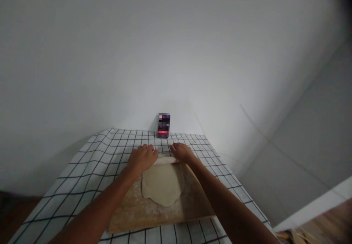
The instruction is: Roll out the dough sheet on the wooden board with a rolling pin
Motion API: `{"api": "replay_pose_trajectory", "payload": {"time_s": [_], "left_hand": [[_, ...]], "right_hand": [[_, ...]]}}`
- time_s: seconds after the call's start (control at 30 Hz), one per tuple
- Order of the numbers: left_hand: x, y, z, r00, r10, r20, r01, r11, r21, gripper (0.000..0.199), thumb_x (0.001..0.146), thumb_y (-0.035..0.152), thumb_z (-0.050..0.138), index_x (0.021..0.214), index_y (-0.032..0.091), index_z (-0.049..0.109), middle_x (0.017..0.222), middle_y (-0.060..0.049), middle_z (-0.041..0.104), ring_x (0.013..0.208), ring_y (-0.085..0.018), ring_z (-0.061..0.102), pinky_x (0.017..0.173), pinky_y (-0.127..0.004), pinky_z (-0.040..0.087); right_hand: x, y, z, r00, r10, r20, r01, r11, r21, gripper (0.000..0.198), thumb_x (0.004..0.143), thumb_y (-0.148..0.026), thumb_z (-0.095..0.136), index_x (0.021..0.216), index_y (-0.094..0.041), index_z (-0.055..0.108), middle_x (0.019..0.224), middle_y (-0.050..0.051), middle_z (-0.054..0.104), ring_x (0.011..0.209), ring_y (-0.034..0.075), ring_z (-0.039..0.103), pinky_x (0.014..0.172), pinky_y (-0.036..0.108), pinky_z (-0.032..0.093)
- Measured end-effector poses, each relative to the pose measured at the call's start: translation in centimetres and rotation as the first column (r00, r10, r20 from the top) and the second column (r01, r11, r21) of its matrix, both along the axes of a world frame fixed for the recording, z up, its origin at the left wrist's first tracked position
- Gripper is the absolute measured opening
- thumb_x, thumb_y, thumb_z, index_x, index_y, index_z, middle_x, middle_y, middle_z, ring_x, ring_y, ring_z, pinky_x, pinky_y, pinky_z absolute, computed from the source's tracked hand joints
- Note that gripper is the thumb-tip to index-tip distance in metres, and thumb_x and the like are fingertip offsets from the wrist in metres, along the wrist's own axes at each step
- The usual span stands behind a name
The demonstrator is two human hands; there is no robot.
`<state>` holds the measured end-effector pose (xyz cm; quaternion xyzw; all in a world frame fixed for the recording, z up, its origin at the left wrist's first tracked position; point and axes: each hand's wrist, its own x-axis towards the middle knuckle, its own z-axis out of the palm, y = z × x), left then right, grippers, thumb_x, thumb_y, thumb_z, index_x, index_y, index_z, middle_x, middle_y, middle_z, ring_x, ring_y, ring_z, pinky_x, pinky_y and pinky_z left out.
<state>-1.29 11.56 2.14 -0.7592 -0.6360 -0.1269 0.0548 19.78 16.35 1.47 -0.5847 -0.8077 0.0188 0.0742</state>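
A pale rolling pin (166, 160) lies crosswise over the far edge of a flattened sheet of dough (163, 183). My left hand (143, 156) is closed over the pin's left end, and my right hand (182, 152) is closed over its right end. The dough is roughly round with an uneven near edge. It rests on a wooden board (134, 214) dusted with flour. Both ends of the pin are hidden under my hands.
Under the board, a white tablecloth with dark grid lines (82, 167) covers the table. An upright phone-like object (163, 125), blurred by pixelation, stands at the table's far edge against a white wall (176, 53). Wooden floor (330, 222) shows at the lower right.
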Motion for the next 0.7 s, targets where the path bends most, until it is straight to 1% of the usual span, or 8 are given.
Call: {"api": "replay_pose_trajectory", "payload": {"time_s": [0.1, 0.23, 0.3, 0.37, 0.43, 0.57, 0.63, 0.7], "left_hand": [[0.6, -2.6, -0.2, 1.0, -0.019, 0.003, 0.019, 0.996, 0.089, 0.044, 0.101, 0.033, 0.037, 0.126, 0.015, 0.068, 0.125, -0.019, 0.072, 0.118, -0.034, 0.064, 0.098, -0.053, 0.047], [1.1, -6.2, -1.1, 0.998, -0.056, -0.004, 0.056, 0.98, 0.19, 0.047, 0.104, 0.032, 0.035, 0.139, 0.014, 0.061, 0.144, -0.018, 0.063, 0.134, -0.034, 0.055, 0.112, -0.058, 0.037], [1.0, -8.3, -1.8, 0.995, -0.101, -0.018, 0.103, 0.961, 0.257, 0.049, 0.105, 0.034, 0.035, 0.141, 0.013, 0.059, 0.149, -0.017, 0.059, 0.138, -0.034, 0.052, 0.116, -0.06, 0.034], [0.8, -10.7, -2.5, 0.987, -0.156, -0.043, 0.162, 0.934, 0.32, 0.049, 0.104, 0.036, 0.038, 0.143, 0.012, 0.057, 0.151, -0.016, 0.057, 0.141, -0.033, 0.051, 0.12, -0.059, 0.031], [0.5, -13.3, -3.1, 0.977, -0.2, -0.077, 0.214, 0.904, 0.369, 0.052, 0.103, 0.038, 0.042, 0.147, 0.012, 0.054, 0.154, -0.014, 0.054, 0.143, -0.031, 0.049, 0.122, -0.057, 0.029], [0.1, -17.5, -3.9, 0.954, -0.258, -0.15, 0.299, 0.84, 0.454, 0.057, 0.102, 0.04, 0.048, 0.153, 0.016, 0.046, 0.159, -0.009, 0.049, 0.145, -0.029, 0.047, 0.122, -0.053, 0.032], [-0.1, -18.5, -4.1, 0.948, -0.272, -0.164, 0.317, 0.825, 0.468, 0.058, 0.101, 0.043, 0.049, 0.154, 0.017, 0.046, 0.159, -0.008, 0.049, 0.144, -0.029, 0.048, 0.12, -0.051, 0.035], [-0.4, -18.7, -4.2, 0.945, -0.287, -0.158, 0.327, 0.829, 0.453, 0.059, 0.101, 0.045, 0.049, 0.154, 0.019, 0.046, 0.158, -0.008, 0.05, 0.143, -0.029, 0.05, 0.119, -0.051, 0.038]], "right_hand": [[0.3, -3.1, -0.1, 0.998, -0.049, -0.033, 0.051, 0.997, 0.056, 0.046, 0.11, -0.038, 0.026, 0.116, -0.02, 0.068, 0.117, 0.011, 0.071, 0.111, 0.021, 0.065, 0.092, 0.033, 0.047], [0.7, -7.6, -0.2, 0.997, -0.038, -0.071, 0.046, 0.993, 0.108, 0.044, 0.11, -0.035, 0.027, 0.118, -0.021, 0.068, 0.12, 0.01, 0.071, 0.114, 0.022, 0.065, 0.097, 0.036, 0.048], [1.1, -10.0, -0.7, 0.994, 0.001, -0.105, 0.015, 0.989, 0.147, 0.043, 0.11, -0.034, 0.028, 0.126, -0.021, 0.066, 0.133, 0.011, 0.068, 0.126, 0.023, 0.06, 0.106, 0.039, 0.046], [1.7, -12.3, -1.6, 0.983, 0.067, -0.171, -0.029, 0.976, 0.216, 0.044, 0.11, -0.035, 0.03, 0.136, -0.02, 0.061, 0.146, 0.012, 0.06, 0.139, 0.025, 0.051, 0.115, 0.044, 0.042], [2.5, -14.5, -2.6, 0.959, 0.14, -0.248, -0.064, 0.954, 0.292, 0.045, 0.109, -0.039, 0.035, 0.144, -0.019, 0.057, 0.152, 0.013, 0.055, 0.145, 0.026, 0.045, 0.118, 0.048, 0.04], [3.7, -18.5, -3.9, 0.924, 0.197, -0.327, -0.081, 0.938, 0.337, 0.049, 0.106, -0.041, 0.043, 0.15, -0.02, 0.052, 0.154, 0.013, 0.053, 0.146, 0.027, 0.045, 0.117, 0.05, 0.044], [4.0, -19.9, -3.8, 0.919, 0.201, -0.34, -0.089, 0.944, 0.318, 0.05, 0.106, -0.042, 0.044, 0.152, -0.022, 0.05, 0.156, 0.011, 0.051, 0.147, 0.027, 0.043, 0.118, 0.05, 0.044], [4.2, -20.5, -3.5, 0.918, 0.197, -0.343, -0.094, 0.951, 0.294, 0.05, 0.106, -0.042, 0.044, 0.151, -0.022, 0.051, 0.156, 0.01, 0.052, 0.147, 0.026, 0.044, 0.119, 0.049, 0.043]]}}
